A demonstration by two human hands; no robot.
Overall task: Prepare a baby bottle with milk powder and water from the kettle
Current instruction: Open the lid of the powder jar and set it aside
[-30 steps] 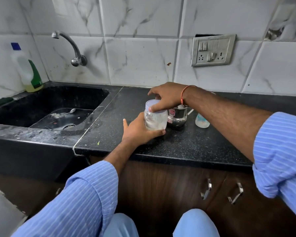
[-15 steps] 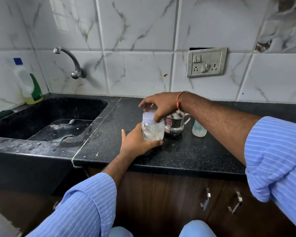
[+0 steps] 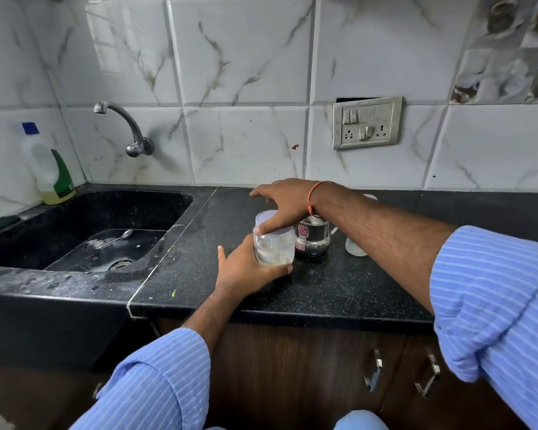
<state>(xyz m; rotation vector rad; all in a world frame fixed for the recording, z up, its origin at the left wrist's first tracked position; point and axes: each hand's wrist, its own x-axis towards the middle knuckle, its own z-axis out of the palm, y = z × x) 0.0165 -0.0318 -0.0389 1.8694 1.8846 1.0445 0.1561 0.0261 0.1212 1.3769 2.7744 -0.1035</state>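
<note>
Head view is showing a black worktop (image 3: pixel 339 293) beside a sink (image 3: pixel 84 231), with both hands working on a clear jar (image 3: pixel 274 248) that is holding a little white powder at its bottom. The left hand (image 3: pixel 246 271) is wrapping round the jar's lower half, its grip closing firmly on the glass, probably to be keeping the jar from turning. The right hand (image 3: pixel 284 206) is arching over the pale lid (image 3: pixel 266 220), thumb and fingers bearing on its rim; this looks like twisting the lid, though which way I cannot tell. Just behind the jar, touching or nearly so, a small steel kettle (image 3: pixel 312 240) is standing upright, close enough for pouring. The baby bottle (image 3: pixel 353 248) is standing just right of the kettle, mostly hidden by the right forearm, so whether it is filled I cannot tell. A spoon (image 3: pixel 115 238) is lying in the sink.
</note>
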